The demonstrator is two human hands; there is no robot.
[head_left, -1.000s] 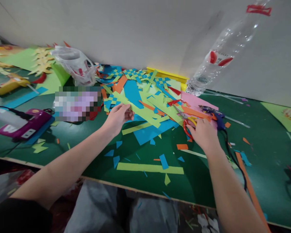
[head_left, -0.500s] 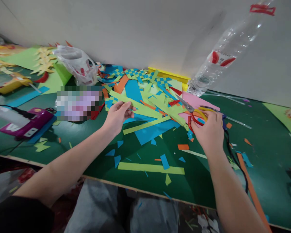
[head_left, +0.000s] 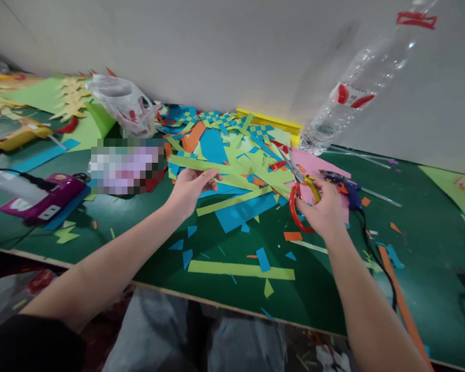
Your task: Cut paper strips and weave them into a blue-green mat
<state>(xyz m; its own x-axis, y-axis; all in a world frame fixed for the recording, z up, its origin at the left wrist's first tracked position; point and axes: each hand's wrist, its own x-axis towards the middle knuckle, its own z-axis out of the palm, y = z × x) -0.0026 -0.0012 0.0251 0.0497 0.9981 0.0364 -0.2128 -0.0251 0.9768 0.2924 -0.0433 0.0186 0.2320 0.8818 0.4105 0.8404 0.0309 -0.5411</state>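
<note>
My left hand [head_left: 189, 191] is closed, thumb and fingers pinched on a light-green paper strip [head_left: 184, 161] that runs behind the fingertips. Part of the grip is hidden by the hand itself. In my right hand [head_left: 322, 207] is a pair of scissors [head_left: 295, 173] with one red and one yellow handle loop. Their blades point up and left over the heap of cut paper. Under and between my hands lie green strips, a wide blue paper piece [head_left: 243, 211] and a pink sheet [head_left: 335, 161].
A clear plastic bottle [head_left: 358, 88] leans by the wall. A blue glue gun [head_left: 343, 187] lies beyond my right hand, its black cord trailing. To the left are a purple power strip [head_left: 48, 196], a yellow glue gun [head_left: 21, 135] and a plastic bag [head_left: 120, 103]. Scraps dot the green table [head_left: 147, 253].
The green strip's left end has shifted left and down, and the strip lies flatter. My right hand has moved slightly left, turning the scissors so the red loop shows more fully.
</note>
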